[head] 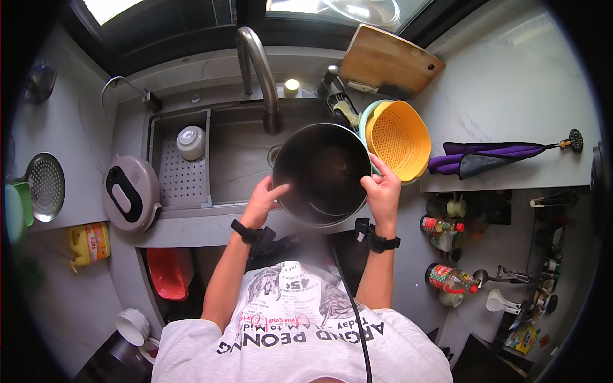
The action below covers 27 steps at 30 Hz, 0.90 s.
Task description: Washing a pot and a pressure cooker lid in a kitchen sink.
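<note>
A deep, dark-lined cooking pot (323, 177) is held up over the front edge of the steel sink (234, 158), its opening facing me. My left hand (263, 201) grips the pot's left side, with the thumb over the rim. On the opposite side my right hand (384, 186) has hold of a pale green handle. Nothing solid can be made out in the dark interior. Above and behind the pot stands the curved steel faucet (258, 67), its spout over the basin.
Left of the basin, a white bowl (190, 142) rests upside down on a perforated drain tray (184, 186). A yellow colander (397, 139) sits close to the pot's right. Behind it leans a wooden cutting board (390, 62). A purple cloth (493, 155) lies on the right counter.
</note>
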Motion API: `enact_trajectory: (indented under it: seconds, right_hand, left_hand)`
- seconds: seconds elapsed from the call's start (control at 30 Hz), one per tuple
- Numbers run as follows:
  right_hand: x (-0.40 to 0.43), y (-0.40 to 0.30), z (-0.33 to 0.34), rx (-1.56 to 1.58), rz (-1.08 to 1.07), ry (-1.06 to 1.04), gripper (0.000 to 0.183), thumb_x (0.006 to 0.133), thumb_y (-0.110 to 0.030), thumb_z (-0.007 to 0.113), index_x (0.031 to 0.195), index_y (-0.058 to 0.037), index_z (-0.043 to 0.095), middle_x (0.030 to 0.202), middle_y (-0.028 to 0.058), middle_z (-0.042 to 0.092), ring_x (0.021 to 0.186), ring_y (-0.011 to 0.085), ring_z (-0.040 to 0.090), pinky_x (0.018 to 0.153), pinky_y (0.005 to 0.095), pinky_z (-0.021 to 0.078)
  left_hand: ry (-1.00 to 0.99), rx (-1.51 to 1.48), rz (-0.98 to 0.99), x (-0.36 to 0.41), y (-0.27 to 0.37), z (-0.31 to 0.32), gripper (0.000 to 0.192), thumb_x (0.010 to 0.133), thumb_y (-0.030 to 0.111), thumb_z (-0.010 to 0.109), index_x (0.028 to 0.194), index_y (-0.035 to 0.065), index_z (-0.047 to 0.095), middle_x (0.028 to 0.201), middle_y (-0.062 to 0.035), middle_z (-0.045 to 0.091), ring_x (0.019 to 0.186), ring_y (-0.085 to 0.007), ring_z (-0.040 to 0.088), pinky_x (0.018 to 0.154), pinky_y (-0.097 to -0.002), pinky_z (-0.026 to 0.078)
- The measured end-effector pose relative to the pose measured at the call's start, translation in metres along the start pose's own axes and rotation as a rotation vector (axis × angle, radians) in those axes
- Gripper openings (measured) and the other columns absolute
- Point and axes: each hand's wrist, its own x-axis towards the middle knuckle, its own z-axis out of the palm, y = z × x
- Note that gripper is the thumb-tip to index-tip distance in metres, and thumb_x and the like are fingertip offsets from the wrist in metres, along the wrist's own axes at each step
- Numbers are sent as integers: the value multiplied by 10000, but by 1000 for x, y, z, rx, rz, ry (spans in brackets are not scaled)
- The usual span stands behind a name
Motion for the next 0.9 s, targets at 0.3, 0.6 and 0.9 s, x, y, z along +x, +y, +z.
enact_trajectory:
  seconds: [0.3,0.6,0.9]
  right_hand:
    - [21,23,8,37,-7,-46,519,826,39,584,1342,42,638,601,-95,494,524,-15,377,487,201,278]
    - [59,33,39,-121,-36,-156,521,826,-11,615,1342,57,633,627,-96,453,550,-8,365,515,201,294]
    - [146,56,111,-753,-444,-269,286,943,-283,654,1127,-78,730,816,211,710,791,405,708,706,484,556]
  left_hand:
    - [137,-62,49,11,-26,1,62,933,115,652,967,79,615,882,0,664,775,-99,667,628,-290,587]
    - [329,-97,20,25,-30,-23,100,868,54,661,835,97,576,773,33,557,698,-82,577,591,-298,562]
    - [614,-137,120,52,-41,-65,263,795,-20,665,672,81,455,652,24,471,532,-94,478,410,-279,482]
